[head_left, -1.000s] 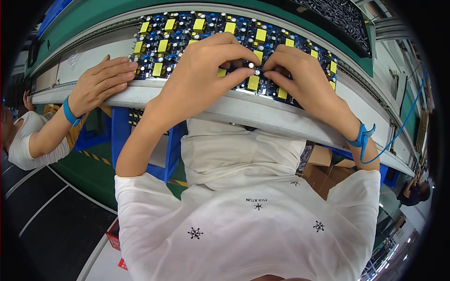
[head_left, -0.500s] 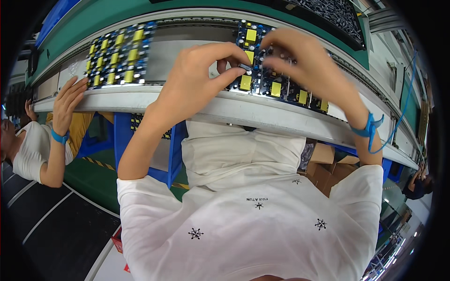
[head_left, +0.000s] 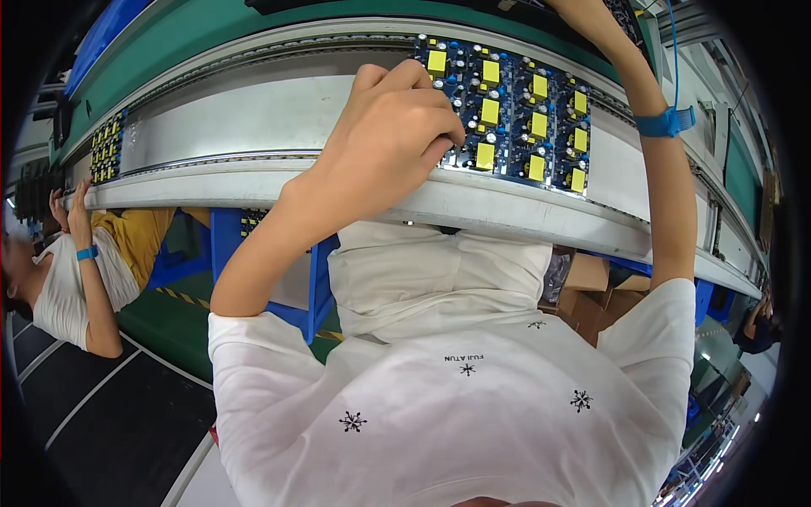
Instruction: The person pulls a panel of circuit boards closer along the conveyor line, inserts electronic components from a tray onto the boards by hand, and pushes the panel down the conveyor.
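Note:
A blue circuit board panel [head_left: 515, 110] with several yellow blocks lies on the grey conveyor belt [head_left: 228, 114]. My left hand [head_left: 389, 144] sits at the panel's near left corner, fingers curled down onto its edge. My right forearm rises along the panel's right side, a blue wrist strap [head_left: 667, 122] around it. It runs off the top of the picture, so my right hand is hidden.
A second panel [head_left: 106, 152] lies far left on the belt. A co-worker in a white shirt sits there, one hand [head_left: 80, 211] at the belt's rim. A metal rail [head_left: 473, 207] edges the belt in front of me. Cardboard boxes [head_left: 591, 287] stand under the line.
My right hand has lifted off the panel and gone up out of the picture. The second panel has slid away to the far left. My left hand stays on the panel's corner.

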Available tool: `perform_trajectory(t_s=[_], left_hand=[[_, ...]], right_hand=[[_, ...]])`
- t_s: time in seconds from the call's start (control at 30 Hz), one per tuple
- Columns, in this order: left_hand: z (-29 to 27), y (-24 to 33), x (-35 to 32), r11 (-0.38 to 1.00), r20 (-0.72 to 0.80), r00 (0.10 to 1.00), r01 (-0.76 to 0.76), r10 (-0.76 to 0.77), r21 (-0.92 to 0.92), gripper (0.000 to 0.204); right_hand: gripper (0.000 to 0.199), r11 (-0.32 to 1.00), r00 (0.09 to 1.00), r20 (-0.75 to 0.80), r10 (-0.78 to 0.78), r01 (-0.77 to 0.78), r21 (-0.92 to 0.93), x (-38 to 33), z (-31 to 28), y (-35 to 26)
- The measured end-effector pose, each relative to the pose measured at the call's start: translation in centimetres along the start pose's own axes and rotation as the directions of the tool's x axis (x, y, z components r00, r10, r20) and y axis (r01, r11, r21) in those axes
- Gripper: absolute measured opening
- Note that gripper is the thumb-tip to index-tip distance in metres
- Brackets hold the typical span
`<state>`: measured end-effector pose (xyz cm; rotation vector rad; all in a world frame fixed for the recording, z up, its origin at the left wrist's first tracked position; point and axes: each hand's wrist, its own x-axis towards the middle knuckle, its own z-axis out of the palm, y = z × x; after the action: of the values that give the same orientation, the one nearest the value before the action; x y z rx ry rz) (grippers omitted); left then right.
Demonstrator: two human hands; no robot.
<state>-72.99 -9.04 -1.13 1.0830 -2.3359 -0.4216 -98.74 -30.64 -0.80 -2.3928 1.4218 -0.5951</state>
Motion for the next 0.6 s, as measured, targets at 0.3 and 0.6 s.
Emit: perform_trajectory(t_s=[0.3, 0.6], left_hand=[[1.6, 1.7, 1.7, 1.0, -0.01, 1.0, 0.003, -0.003, 0.012, 0.007], [-0.1, 0.3, 0.3, 1.0, 0.051, 0.999, 0.008, -0.007, -0.013, 0.007]], right_hand=[[0.013, 0.996, 0.99, -0.133, -0.036, 0.045, 0.071, -1.8, -1.9, 0.6], [0.013, 0.973, 0.978, -0.21, -0.019, 0.066, 0.222, -0.6, 0.0, -2.2]])
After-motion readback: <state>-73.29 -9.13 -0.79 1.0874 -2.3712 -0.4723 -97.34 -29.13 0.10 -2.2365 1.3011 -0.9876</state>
